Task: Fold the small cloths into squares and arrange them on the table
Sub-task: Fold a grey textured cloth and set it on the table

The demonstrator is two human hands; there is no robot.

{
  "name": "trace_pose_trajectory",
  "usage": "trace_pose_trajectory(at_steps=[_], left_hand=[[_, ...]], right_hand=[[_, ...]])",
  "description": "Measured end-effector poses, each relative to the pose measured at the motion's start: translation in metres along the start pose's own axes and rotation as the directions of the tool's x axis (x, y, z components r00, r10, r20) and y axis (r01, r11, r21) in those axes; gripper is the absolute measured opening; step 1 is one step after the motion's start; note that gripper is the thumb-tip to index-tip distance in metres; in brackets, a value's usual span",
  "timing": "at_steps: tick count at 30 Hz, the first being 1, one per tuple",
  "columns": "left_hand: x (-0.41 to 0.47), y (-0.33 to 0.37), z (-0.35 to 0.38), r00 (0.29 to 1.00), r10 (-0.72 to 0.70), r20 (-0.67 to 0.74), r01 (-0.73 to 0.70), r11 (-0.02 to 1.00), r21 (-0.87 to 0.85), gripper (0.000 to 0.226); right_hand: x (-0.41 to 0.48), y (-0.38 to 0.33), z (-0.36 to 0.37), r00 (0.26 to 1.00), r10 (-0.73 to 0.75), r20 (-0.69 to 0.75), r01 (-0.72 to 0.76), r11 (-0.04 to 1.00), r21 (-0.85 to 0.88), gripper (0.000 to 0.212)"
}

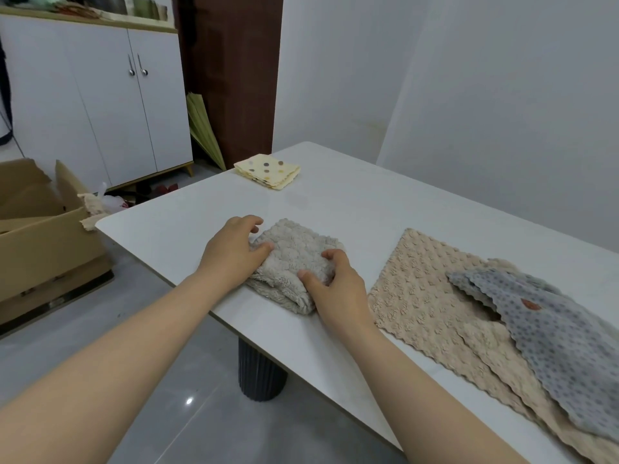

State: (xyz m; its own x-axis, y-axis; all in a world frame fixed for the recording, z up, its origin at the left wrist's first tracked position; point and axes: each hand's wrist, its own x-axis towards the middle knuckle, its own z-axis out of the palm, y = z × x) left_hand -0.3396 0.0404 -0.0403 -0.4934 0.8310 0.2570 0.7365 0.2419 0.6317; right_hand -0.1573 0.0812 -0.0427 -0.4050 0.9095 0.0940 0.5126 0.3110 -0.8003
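The fluffy grey cloth point(298, 259) lies on the white worktop point(368, 202) near its front edge, bunched into a thick, nearly square bundle that sits between both hands. The left hand point(234, 251) is at the bundle's 9 o'clock side, thumb on top and fingers curled over the far-left corner. The right hand point(338, 283) is at its 5 o'clock side, with thumb and curled fingers pinching the near-right edge. So both hands have hold of the same cloth, and neither is spread flat.

The bundle has no clear long axis; its doubled, rounded edge runs along the near side from about 8 o'clock to 5 o'clock, and the looser layers face 1 o'clock.

The relation that matters next is the line to the folded yellow dotted cloth point(267, 170), which lies at 12 o'clock from the hands, well apart, near the worktop's far-left corner. The left hand is the nearer of the 2 to it. If the grey bundle is to join it, I judge the way lies straight ahead — though it looks puffy and may want pressing first.

At 3 o'clock from the right hand, just beside it, a beige cloth point(418, 289) lies flat, with a grey dotted cloth point(552, 329) partly on top — both unfolded.
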Motion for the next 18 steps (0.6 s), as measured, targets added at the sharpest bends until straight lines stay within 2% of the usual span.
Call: trace_pose_trajectory(at_steps=[4,12,18], left_hand=[[-0.009,0.011,-0.005,0.997,0.039,-0.059,-0.039,0.999,0.008,0.039],[-0.050,0.067,-0.010,0.980,0.197,-0.028,-0.198,0.978,-0.066,0.026],[-0.091,0.125,0.004,0.957,0.287,0.038,-0.278,0.949,-0.149,0.022]], right_hand=[[-0.012,-0.004,-0.011,0.999,0.034,-0.009,-0.033,0.996,0.078,0.071],[-0.047,0.004,-0.085,0.994,0.008,-0.113,0.001,0.997,0.075,0.017],[-0.087,0.024,-0.143,0.982,-0.051,-0.183,0.049,0.999,-0.013,0.010]])
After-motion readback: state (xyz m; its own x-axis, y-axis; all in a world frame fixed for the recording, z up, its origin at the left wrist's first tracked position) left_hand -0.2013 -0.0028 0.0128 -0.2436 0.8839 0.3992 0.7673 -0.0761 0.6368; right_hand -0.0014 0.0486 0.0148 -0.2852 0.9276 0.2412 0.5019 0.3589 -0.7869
